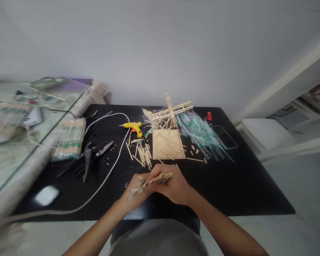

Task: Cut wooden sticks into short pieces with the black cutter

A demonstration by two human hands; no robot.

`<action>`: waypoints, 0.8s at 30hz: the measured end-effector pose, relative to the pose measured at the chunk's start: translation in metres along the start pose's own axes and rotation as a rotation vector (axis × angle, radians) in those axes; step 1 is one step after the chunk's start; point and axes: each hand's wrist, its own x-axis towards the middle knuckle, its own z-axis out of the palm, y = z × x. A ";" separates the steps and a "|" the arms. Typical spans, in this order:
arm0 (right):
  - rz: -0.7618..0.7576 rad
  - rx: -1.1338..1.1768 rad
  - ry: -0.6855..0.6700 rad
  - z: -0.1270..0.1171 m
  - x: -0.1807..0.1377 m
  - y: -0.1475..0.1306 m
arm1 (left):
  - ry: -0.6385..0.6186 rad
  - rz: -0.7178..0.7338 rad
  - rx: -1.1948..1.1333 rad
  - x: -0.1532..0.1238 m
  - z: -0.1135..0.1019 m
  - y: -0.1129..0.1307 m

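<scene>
Close to the table's front edge, my left hand and my right hand meet, fingers closed round a bundle of pale wooden sticks. Crinkled clear plastic pokes out over my left hand. Most of the bundle is hidden by my fingers. Just beyond lies a square wooden panel with loose thin sticks on top. Behind it rises a frame of glued sticks. Short cut sticks are scattered left of the panel.
A yellow glue gun lies at the back, its white cable curving left. Pliers, a chopstick pack and a white case occupy the left. Green-and-clear wrappers, a phone and a red object lie right.
</scene>
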 end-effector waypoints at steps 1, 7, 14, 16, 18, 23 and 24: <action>0.017 0.001 0.003 -0.001 0.000 0.002 | -0.001 -0.003 -0.007 0.001 0.000 0.002; -0.041 0.111 -0.067 -0.002 0.005 -0.003 | -0.051 0.045 -0.049 0.002 -0.002 0.007; -0.047 0.321 -0.077 0.008 0.012 -0.013 | -0.054 0.042 -0.057 -0.002 -0.004 0.002; -0.059 0.270 -0.076 0.009 0.011 -0.011 | -0.061 0.036 -0.059 -0.003 -0.005 0.002; -0.049 0.196 -0.084 0.008 0.009 -0.006 | -0.063 0.031 -0.059 -0.003 -0.006 0.001; 0.144 0.136 -0.010 0.008 0.005 0.017 | -0.060 0.008 -0.076 -0.001 -0.003 -0.005; 0.173 0.145 -0.003 0.007 0.005 0.020 | -0.059 0.001 -0.080 0.000 -0.002 -0.006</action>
